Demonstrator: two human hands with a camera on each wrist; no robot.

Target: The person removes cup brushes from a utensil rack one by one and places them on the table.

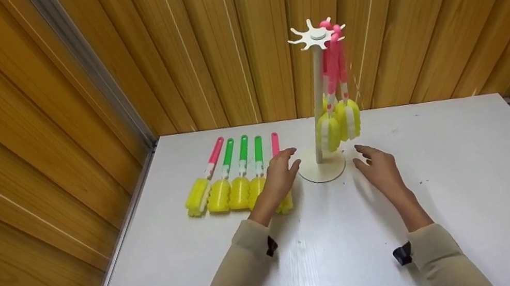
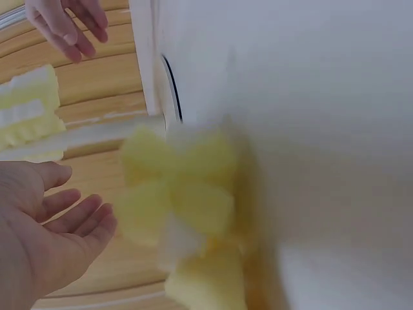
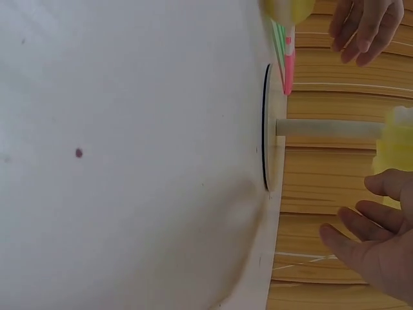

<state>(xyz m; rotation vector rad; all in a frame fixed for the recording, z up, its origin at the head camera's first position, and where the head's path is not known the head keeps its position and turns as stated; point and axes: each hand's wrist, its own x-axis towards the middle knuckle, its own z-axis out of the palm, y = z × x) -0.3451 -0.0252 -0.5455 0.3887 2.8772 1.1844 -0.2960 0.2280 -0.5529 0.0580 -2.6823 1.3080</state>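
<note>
Head view shows my left hand (image 1: pixel 282 176) and right hand (image 1: pixel 379 169) spread loosely, holding nothing; these sponge bottle brushes (image 1: pixel 218 197) look light, squashy-headed, best gripped by their stiff handles (image 1: pixel 228 155).

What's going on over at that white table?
A person's left hand and right hand are either side of a white stand, neither gripping anything. Pink-handled sponge brushes hang from the stand. Five more brushes, two with pink handles and three with green, lie in a row on the table.
</note>
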